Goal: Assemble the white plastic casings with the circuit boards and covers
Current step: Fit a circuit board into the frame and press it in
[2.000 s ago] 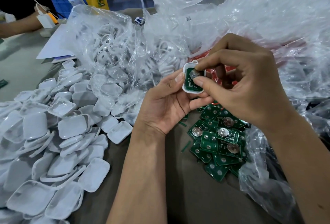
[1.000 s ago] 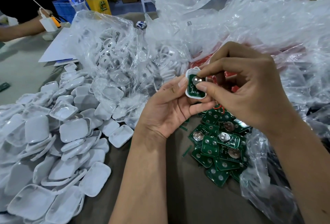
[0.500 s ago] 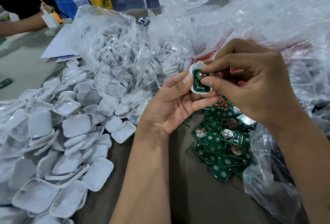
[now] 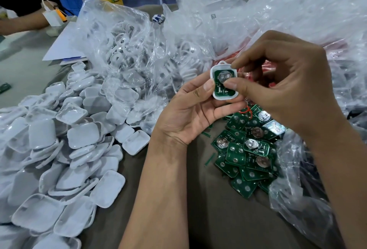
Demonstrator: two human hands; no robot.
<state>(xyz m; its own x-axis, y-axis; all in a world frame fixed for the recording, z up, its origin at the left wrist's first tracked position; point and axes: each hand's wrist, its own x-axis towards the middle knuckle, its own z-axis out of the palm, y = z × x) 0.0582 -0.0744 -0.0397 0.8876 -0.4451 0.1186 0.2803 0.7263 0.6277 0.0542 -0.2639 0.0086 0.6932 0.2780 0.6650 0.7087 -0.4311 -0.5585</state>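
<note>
Board seating, head view. The left hand (image 4: pixel 195 113) cradles a white plastic casing (image 4: pixel 224 82) from below and from its left edge, thumb curled against the rim; a green circuit board (image 4: pixel 219 87) with a round metal battery clip lies inside the casing, held above the counter (image 4: pixel 214 215). The right hand (image 4: pixel 286 88) is clamped on the same part — forefinger at the casing's top corner, thumb tip pressing the board's lower right area. Whether the board sits fully flush cannot be told. Likely faults from here: uneven thumb pressure may tilt the board so that one edge rides on the rim, and a cover then would not close; pressing on the clip itself may bend it; a slack left-hand grip may let the small casing twist out and drop among the loose circuit boards (image 4: pixel 248 149) below. The pile of white covers (image 4: pixel 59 159) lies well apart to the left — untouched, beside bags of clear plastic (image 4: pixel 123 36).
</note>
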